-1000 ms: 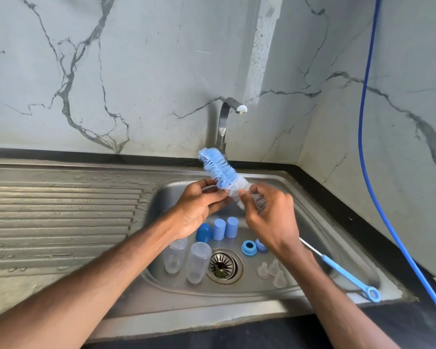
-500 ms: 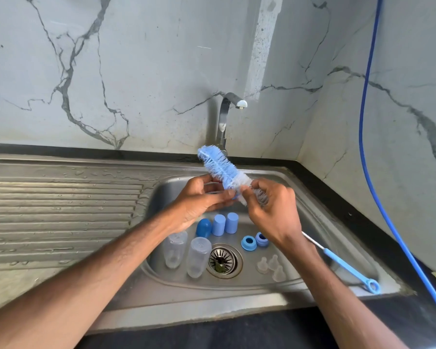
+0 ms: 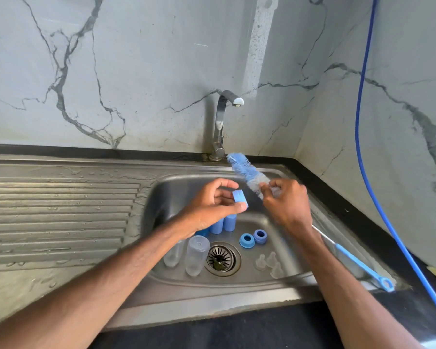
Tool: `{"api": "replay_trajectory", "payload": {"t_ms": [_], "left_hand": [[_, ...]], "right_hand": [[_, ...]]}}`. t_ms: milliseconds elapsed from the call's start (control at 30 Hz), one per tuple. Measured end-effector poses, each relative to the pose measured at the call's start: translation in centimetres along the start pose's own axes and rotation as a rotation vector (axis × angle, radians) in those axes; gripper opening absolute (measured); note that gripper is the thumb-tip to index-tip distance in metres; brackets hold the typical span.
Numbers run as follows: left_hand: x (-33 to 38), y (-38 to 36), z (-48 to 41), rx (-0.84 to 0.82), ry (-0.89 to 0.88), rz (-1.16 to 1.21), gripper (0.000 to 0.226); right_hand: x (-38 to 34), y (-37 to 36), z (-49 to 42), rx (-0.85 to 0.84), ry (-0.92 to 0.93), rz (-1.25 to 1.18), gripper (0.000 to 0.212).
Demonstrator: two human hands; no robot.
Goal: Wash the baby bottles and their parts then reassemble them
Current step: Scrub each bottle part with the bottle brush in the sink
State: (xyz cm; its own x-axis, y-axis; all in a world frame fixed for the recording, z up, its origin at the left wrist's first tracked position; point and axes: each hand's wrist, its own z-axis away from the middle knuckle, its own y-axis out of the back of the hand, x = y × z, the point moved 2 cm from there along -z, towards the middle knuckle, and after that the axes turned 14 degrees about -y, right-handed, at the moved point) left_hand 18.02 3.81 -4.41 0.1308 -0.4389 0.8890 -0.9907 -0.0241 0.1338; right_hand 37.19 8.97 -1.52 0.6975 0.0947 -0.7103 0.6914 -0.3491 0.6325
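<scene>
Centre frame, the left hand (image 3: 212,205) pinches a small, blocky pale-blue piece (image 3: 240,199) between thumb and fingertips. The right hand (image 3: 287,205) grips the fuzzy bottle brush (image 3: 247,173) below its bristles. The steel sink (image 3: 161,197) below holds clear bottles (image 3: 196,255), blue caps (image 3: 229,222), rings (image 3: 247,241) and translucent teats (image 3: 271,260), some hidden behind the left wrist.

You have no words, numbers or signs to read here. The small blue piece (image 3: 240,197) in your left hand (image 3: 212,205), the brush (image 3: 247,173) in your right hand (image 3: 287,207) and the clear bottles (image 3: 196,255) all look plain.
</scene>
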Motion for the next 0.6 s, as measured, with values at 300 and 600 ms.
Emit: {"api": "replay_trajectory", "payload": {"t_ms": [300,600], "left_hand": [[-2.4,-2.8,-0.1,-0.305,-0.194,-0.643,0.026],[-7.3,-9.1,-5.3,-0.56,-0.121,-0.803,0.018]], "right_hand": [[0.9,0.1,-0.3,0.009,-0.068,0.035,0.025],[1.4,0.9,-0.7,0.079,-0.117,0.034,0.026]]}}
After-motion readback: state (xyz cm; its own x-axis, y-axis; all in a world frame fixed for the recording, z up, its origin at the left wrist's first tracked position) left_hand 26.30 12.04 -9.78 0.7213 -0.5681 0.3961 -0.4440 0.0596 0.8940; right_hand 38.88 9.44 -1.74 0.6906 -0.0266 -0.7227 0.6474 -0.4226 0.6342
